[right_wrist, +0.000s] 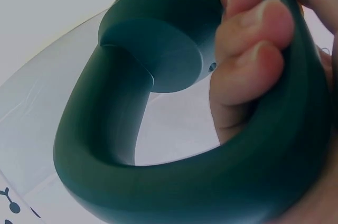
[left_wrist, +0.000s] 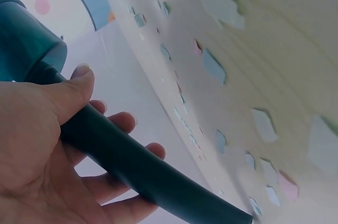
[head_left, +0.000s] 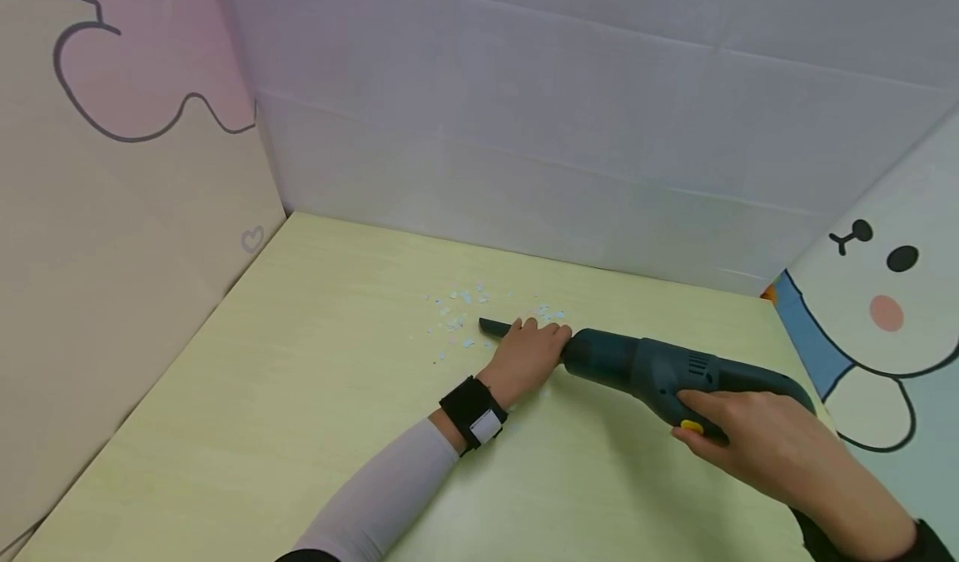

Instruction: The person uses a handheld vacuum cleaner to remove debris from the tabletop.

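Note:
A dark green handheld vacuum cleaner spans the space above the right half of the table. My right hand grips its looped handle, with the thumb side near a yellow button. Around the narrow nozzle at its front curl the fingers of my left hand, thumb on top. The nozzle's tip points left, close over the small paper scraps. In the left wrist view pale blue scraps and a pink one lie near that tip.
The pale yellow table meets a white back wall. A beige and pink panel stands along the left edge. On the right is a panel with a cartoon face. More scraps lie just behind my left hand.

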Demonstrator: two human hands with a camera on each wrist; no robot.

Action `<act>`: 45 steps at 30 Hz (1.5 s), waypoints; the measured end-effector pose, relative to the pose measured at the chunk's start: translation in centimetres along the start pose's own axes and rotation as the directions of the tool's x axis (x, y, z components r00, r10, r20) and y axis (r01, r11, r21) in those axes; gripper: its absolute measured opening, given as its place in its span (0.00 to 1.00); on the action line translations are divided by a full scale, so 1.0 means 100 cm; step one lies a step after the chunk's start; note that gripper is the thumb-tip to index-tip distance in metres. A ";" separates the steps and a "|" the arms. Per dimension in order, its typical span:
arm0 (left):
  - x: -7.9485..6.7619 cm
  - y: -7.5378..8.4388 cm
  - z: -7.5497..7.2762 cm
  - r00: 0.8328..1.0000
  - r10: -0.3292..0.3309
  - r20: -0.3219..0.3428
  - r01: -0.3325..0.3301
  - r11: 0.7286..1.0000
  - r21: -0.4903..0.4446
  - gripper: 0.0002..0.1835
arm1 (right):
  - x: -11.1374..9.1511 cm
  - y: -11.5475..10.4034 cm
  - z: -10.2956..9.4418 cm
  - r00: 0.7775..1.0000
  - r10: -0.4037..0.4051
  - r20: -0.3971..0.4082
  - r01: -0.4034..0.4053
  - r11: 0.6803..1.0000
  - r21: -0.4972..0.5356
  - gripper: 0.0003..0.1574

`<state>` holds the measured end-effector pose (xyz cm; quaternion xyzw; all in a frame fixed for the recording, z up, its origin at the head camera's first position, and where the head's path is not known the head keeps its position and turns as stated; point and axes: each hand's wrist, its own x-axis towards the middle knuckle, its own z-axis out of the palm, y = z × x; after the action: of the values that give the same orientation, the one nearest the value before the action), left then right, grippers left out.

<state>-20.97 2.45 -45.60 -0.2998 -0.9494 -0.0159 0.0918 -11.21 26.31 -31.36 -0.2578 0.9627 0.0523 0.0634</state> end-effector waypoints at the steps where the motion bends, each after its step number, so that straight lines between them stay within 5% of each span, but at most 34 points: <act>1: -0.001 0.000 -0.001 1.000 0.001 -0.003 -0.001 1.000 0.003 0.14 | 0.000 0.000 0.000 1.000 0.002 0.007 -0.002 1.000 0.001 0.22; 10: -0.010 0.002 -0.001 1.000 0.016 -0.019 -0.015 1.000 0.026 0.14 | -0.006 -0.003 -0.001 0.999 0.010 0.043 -0.010 1.000 -0.004 0.27; 20: -0.014 -0.001 0.002 0.987 0.084 -0.135 -0.077 0.996 0.053 0.12 | -0.011 -0.006 -0.001 1.000 0.014 0.026 -0.013 1.000 -0.023 0.25; 29: -0.013 -0.003 0.006 0.986 0.126 -0.112 -0.119 0.991 0.063 0.12 | -0.011 -0.005 -0.001 0.998 0.023 0.057 -0.022 1.000 -0.022 0.28; 45: -0.020 -0.014 0.005 0.991 0.083 -0.107 -0.083 0.997 0.003 0.16 | -0.002 -0.014 -0.003 0.999 -0.036 -0.002 0.036 0.999 -0.027 0.25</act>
<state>-20.21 0.23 -46.42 -0.3379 -0.9298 -0.0289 0.1429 -10.35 25.14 -31.10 -0.2758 0.9572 0.0636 0.0597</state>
